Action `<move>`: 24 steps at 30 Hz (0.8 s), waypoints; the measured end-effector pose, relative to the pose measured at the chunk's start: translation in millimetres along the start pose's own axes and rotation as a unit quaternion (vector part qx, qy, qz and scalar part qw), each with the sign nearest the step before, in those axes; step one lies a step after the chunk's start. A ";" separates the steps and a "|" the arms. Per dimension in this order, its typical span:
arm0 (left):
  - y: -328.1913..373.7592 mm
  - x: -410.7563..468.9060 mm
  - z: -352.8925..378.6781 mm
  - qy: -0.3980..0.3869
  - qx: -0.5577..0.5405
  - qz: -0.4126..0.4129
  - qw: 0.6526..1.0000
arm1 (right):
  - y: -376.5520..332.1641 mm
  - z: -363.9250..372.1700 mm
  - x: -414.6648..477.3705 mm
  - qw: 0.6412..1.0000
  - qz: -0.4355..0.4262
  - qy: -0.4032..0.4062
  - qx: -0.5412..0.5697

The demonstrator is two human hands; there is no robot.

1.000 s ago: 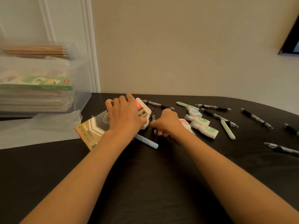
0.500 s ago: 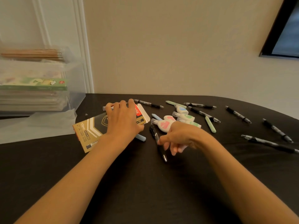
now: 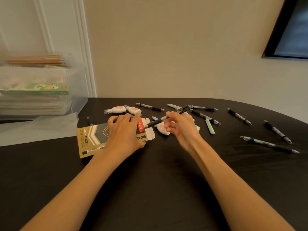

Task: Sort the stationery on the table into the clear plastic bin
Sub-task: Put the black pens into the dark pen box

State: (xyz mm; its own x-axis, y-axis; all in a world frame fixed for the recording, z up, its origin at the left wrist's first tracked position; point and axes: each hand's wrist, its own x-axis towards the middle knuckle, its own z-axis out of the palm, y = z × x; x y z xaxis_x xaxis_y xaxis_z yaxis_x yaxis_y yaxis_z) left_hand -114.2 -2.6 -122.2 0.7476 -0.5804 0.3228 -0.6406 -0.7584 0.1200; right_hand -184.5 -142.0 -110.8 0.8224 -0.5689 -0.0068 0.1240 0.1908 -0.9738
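Right hand (image 3: 181, 127) fingers (image 3: 172, 115) pinch a slim black pen (image 3: 155, 122), tip at the open flap of the gold-and-black cardboard box (image 3: 93, 139). Left hand (image 3: 123, 132) is palm-down on it, fingers curled over the far edge. The clear plastic bin (image 3: 75, 90) sits way off left, past the black table (image 3: 150, 180).

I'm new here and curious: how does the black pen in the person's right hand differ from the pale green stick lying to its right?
The black pen is held up in the grip of the right hand, tip toward the pen box; the pale green stick lies flat, untouched. The pen is dark with a metal tip; the stick is plain and one colour. The pen looks longer than the stick. Both are slim.
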 end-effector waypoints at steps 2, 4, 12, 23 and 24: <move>6.1 -0.9 -0.8 0.002 -0.004 0.015 1.000 | 0.5 0.0 -1.7 1.000 -0.014 0.009 0.021; 7.5 -1.2 -2.2 0.006 -0.016 0.019 1.000 | -1.5 0.7 -2.9 0.998 -0.022 0.022 0.061; -2.6 -2.5 -3.5 0.035 -0.085 0.014 0.996 | 5.0 -4.0 -4.2 0.995 -0.027 -0.072 0.064; -6.9 -4.2 -6.2 0.038 -0.085 0.021 0.995 | 7.6 -12.7 -0.7 0.990 -0.033 -0.125 -0.048; -7.0 -4.4 -6.5 0.038 -0.088 0.022 0.995 | 7.9 -12.3 -2.1 0.988 -0.047 -0.128 -0.072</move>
State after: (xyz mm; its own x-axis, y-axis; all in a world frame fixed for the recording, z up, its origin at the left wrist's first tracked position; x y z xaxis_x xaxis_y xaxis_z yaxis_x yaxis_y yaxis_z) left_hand -114.2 7.2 -118.3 0.7072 -0.5827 0.4003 -0.6979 -0.6657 0.2640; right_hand -192.1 -149.1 -121.3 0.9268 -0.3545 0.1242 0.1404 0.0203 -0.9899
